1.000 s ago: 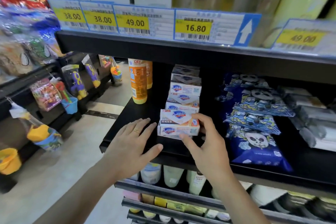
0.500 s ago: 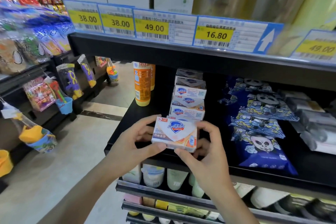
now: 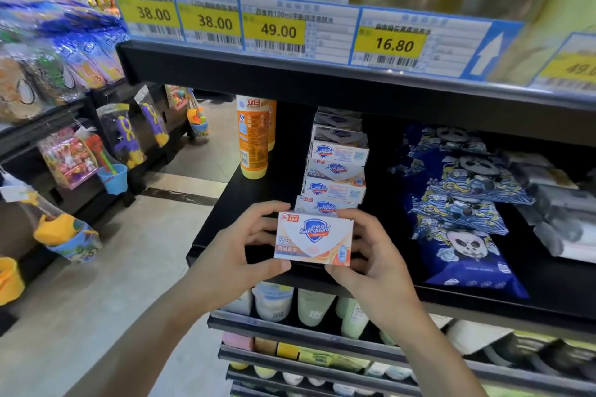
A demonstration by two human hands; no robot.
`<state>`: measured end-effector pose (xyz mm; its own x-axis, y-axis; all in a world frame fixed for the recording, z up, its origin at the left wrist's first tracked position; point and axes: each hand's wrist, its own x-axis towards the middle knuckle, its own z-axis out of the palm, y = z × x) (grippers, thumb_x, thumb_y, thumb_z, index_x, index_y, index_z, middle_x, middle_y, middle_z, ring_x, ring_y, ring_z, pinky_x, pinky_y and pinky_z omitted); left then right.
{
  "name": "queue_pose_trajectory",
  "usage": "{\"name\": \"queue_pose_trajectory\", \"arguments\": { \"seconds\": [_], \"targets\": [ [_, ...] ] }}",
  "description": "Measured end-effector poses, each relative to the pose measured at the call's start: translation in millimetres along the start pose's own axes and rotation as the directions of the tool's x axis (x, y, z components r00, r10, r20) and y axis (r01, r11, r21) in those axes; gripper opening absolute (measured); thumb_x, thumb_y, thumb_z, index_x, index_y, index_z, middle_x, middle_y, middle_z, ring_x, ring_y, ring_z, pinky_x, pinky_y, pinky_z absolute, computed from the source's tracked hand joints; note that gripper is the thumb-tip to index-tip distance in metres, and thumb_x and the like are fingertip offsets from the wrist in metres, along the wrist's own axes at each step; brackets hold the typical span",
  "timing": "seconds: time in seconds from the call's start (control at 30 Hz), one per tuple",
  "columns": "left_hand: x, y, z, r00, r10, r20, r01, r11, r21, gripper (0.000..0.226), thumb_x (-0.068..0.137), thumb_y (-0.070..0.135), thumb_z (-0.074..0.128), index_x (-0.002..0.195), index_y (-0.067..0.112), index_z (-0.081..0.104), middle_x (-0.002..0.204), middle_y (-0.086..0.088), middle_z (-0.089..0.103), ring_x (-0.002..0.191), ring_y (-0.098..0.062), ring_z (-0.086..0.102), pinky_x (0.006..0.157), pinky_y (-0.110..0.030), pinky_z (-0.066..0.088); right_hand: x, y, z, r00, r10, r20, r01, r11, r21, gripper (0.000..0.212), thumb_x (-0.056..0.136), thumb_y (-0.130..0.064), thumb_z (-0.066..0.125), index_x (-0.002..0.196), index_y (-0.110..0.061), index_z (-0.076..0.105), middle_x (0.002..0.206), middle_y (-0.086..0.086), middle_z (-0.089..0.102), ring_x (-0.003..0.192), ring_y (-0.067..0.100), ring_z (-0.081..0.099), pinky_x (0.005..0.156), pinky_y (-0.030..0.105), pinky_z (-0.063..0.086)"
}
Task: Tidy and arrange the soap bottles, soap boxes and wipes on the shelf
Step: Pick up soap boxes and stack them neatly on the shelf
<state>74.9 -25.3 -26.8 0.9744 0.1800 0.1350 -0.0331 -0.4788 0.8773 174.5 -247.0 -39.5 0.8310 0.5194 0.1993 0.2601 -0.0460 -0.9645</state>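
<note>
A white and orange Safeguard soap box (image 3: 314, 238) is held upright, label toward me, just in front of the black shelf's (image 3: 225, 203) front edge. My left hand (image 3: 238, 248) grips its left side and my right hand (image 3: 371, 255) grips its right side and bottom. Behind it a row of stacked soap boxes (image 3: 337, 171) runs toward the back of the shelf. An orange soap bottle (image 3: 253, 138) stands at the shelf's left rear. Blue panda-print wipes packs (image 3: 461, 219) lie in a row to the right, with grey-white wipes packs (image 3: 561, 213) at the far right.
An upper shelf edge with yellow price tags (image 3: 277, 29) overhangs the work area. Lower shelves hold pale bottles (image 3: 306, 306) and small boxes. Across the aisle floor on the left, hanging toy bags and buckets (image 3: 113, 171) fill another rack.
Both hands closed on the front soap box, lifted it off the stack and tilted it upright with its label facing me. My view has moved slightly closer to the shelf.
</note>
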Motion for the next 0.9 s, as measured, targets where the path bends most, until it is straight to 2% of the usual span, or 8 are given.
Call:
{"name": "queue_pose_trajectory", "arguments": {
  "seconds": [0.17,0.3,0.43,0.53,0.6,0.7,0.8,0.9],
  "targets": [
    [1.0,4.3,1.4,1.000,0.006,-0.022,-0.007,1.000,-0.023,0.075,0.087,0.012,0.082,0.146,0.041,0.046,0.126,0.016,0.073,0.121,-0.013,0.068,0.106,-0.034,0.049,2.0,1.2,-4.3,1.000,-0.011,-0.003,0.012,0.996,0.084,0.079,0.082,0.018,0.073,0.128,-0.044,0.060,0.120,-0.009,0.071,0.105,0.017,0.071,0.083,0.030,0.057],
    [2.6,6.0,1.5,1.000,0.001,-0.010,-0.002,0.999,-0.041,0.074,0.089,0.014,0.081,0.148,0.042,0.045,0.126,0.015,0.074,0.120,-0.013,0.068,0.108,-0.033,0.045,2.4,2.8,-7.7,1.000,-0.004,0.016,0.002,0.995,0.104,0.078,0.083,0.016,0.075,0.133,-0.041,0.058,0.123,-0.007,0.070,0.108,0.021,0.069,0.088,0.036,0.059],
    [3.0,5.9,-0.4,1.000,-0.020,0.014,0.021,0.998,-0.051,0.074,0.089,0.018,0.080,0.148,0.042,0.044,0.126,0.015,0.073,0.120,-0.013,0.068,0.108,-0.032,0.046,2.0,4.6,-6.5,1.000,-0.010,0.009,0.009,0.995,0.104,0.075,0.079,0.002,0.077,0.132,-0.046,0.058,0.123,-0.009,0.069,0.107,0.022,0.069,0.087,0.034,0.057],
    [2.5,6.4,-0.5,0.999,-0.025,0.020,0.026,0.998,-0.059,0.073,0.088,0.023,0.079,0.149,0.040,0.044,0.125,0.012,0.074,0.120,-0.015,0.067,0.108,-0.033,0.045,0.5,4.3,-5.5,1.000,-0.014,-0.005,0.015,0.992,0.127,0.073,0.075,-0.007,0.076,0.136,-0.041,0.057,0.127,-0.008,0.068,0.109,0.022,0.069,0.090,0.039,0.059],
    [2.2,6.6,-0.6,1.000,-0.025,0.019,0.026,0.998,-0.062,0.073,0.087,0.025,0.079,0.149,0.039,0.044,0.125,0.011,0.074,0.120,-0.016,0.067,0.109,-0.034,0.045,-1.2,3.6,-5.1,1.000,-0.025,-0.011,0.026,0.990,0.137,0.075,0.080,0.000,0.077,0.141,-0.037,0.054,0.132,-0.007,0.066,0.110,0.024,0.069,0.092,0.045,0.060],
    [2.0,7.8,-1.0,0.999,-0.034,0.014,0.035,0.997,-0.073,0.070,0.088,0.024,0.078,0.148,0.040,0.045,0.124,0.010,0.075,0.119,-0.015,0.068,0.108,-0.033,0.047,-2.2,1.2,-4.1,0.999,-0.032,0.000,0.032,0.989,0.144,0.079,0.086,0.011,0.073,0.141,-0.041,0.052,0.128,-0.015,0.067,0.110,0.026,0.069,0.090,0.046,0.060],
    [1.9,9.9,-1.5,0.999,-0.040,0.019,0.041,0.996,-0.075,0.069,0.085,0.030,0.077,0.147,0.040,0.046,0.123,0.011,0.075,0.118,-0.013,0.068,0.107,-0.033,0.047,-1.2,1.2,-4.9,0.999,-0.043,0.002,0.042,0.989,0.139,0.076,0.080,-0.004,0.075,0.139,-0.047,0.053,0.133,-0.013,0.064,0.109,0.027,0.069,0.089,0.046,0.059],
    [2.1,10.5,-2.3,0.998,-0.047,0.029,0.049,0.996,-0.077,0.069,0.087,0.030,0.077,0.148,0.039,0.045,0.123,0.011,0.075,0.119,-0.013,0.067,0.108,-0.035,0.047,-0.4,2.3,-6.0,0.999,-0.039,0.007,0.038,0.988,0.152,0.075,0.077,-0.007,0.075,0.138,-0.046,0.054,0.134,-0.010,0.064,0.109,0.030,0.069,0.090,0.049,0.058]
  ]
}}
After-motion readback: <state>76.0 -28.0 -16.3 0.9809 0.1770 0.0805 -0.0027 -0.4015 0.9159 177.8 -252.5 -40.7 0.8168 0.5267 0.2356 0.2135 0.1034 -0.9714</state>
